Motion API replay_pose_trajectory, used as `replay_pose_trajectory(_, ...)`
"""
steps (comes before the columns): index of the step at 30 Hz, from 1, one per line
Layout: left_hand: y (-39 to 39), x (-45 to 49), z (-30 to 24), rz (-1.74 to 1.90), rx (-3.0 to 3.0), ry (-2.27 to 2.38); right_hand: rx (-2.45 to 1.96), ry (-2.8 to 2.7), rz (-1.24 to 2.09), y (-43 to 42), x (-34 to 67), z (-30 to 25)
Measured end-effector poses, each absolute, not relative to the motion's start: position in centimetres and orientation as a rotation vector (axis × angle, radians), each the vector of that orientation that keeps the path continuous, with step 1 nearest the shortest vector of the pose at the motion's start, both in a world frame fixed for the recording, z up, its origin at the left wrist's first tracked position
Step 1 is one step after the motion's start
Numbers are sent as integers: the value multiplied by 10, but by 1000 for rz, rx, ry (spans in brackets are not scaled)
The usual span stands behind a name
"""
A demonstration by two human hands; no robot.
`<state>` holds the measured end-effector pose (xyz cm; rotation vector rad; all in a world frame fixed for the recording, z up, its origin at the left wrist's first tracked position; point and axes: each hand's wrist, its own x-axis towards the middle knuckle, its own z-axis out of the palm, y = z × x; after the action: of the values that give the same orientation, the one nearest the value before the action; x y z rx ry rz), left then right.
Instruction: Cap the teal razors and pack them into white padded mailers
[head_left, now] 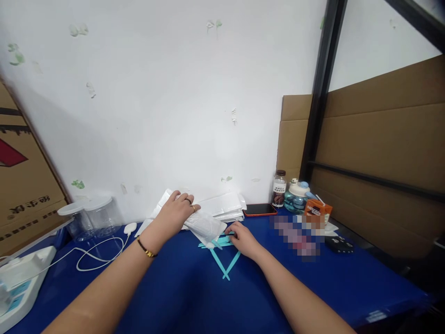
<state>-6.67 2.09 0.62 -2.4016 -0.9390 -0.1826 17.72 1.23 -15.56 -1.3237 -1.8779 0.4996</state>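
My left hand (179,212), with two rings on its fingers, is closed over a white plastic bag (207,227) and holds it tilted above the table. The bag's lower right end reaches down to several thin teal plastic sticks (219,264) on the blue table. One stick's end shows at the bag's edge; whether it is inside, I cannot tell. My right hand (244,240) is beside that end, its fingers bent and pinched together over the stick pile. What they grip is hidden. Two sticks cross in a V toward me.
Behind the hands lies a stack of white bags (222,206), with a phone (260,210) to its right. Bottles (279,190) and an orange carton (317,213) stand at the right. At left are clear jars (100,215), a white cable (100,266) and a power strip (29,283).
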Motion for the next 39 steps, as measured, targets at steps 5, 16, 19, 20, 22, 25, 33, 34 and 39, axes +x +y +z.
replay_pose_trajectory(5, 16, -54, 29, -245, -2476, -987, -1326, -1892, 465, 7, 176, -154)
replay_pose_trajectory(16, 20, -72, 39, -278, -2287, -1020, -1379, -2025, 417, -2, 170, -152)
replay_pose_trajectory(19, 22, -76, 38, -297, -2353, -1028, -1378, -2031, 393, -1, 170, -152)
replay_pose_trajectory(20, 23, -77, 37, -288, -2358, -1046, -1364, -2014, 390, -2, 170, -152)
replay_pose_trajectory(22, 27, -79, 32, -245, -2353, -1104, -1306, -1951, 389, -2, 169, -149)
replay_pose_trajectory(25, 33, -85, 17, -203, -2382, -1258, -1202, -1799, 387, -3, 167, -141)
replay_pose_trajectory(33, 31, -90, -57, -438, -2531, -1584, -1163, -1719, 521, -3, 163, -137)
replay_pose_trajectory(34, 29, -88, -65, -463, -2528, -1597, -1194, -1741, 541, -2, 163, -138)
replay_pose_trajectory(39, 22, -78, -82, -572, -2535, -1539, -1334, -1775, 485, 1, 160, -144)
